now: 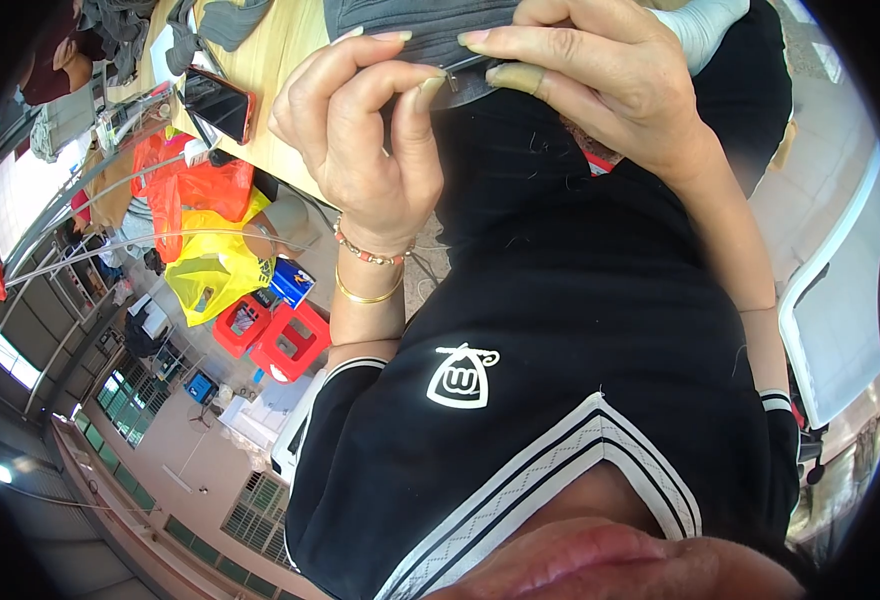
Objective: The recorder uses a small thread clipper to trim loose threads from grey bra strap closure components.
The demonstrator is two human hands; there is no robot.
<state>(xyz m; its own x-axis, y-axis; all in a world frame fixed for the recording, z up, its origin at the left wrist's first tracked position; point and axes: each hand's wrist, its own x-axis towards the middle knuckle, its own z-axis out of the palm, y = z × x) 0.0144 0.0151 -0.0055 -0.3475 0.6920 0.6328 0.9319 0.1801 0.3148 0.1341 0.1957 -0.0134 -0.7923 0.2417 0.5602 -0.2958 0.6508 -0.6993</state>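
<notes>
A worker in a black shirt [570, 280] pinches the near edge of grey ribbed fabric [435, 25], thumb and index finger of the left hand [370, 175] closed at a tiny glinting piece [452, 83] too small to identify, the right hand [620, 75] apparently gripping the cloth just beside it. The fabric spreads beneath and beyond both hands, running out of view. Work on this edge looks under way rather than finished, though how much is done cannot be told with so little of the piece showing. More grey cloth [235, 22] lies beyond and left of the left hand, finished or waiting, it does not show. Left of that hand, a bare strip of wooden table [290, 60] offers room as far as a dark phone [220, 105] by the edge, with bright plastic bags [215, 260] past it; the gap between the hands is narrow, and the worker's torso closes the near side
</notes>
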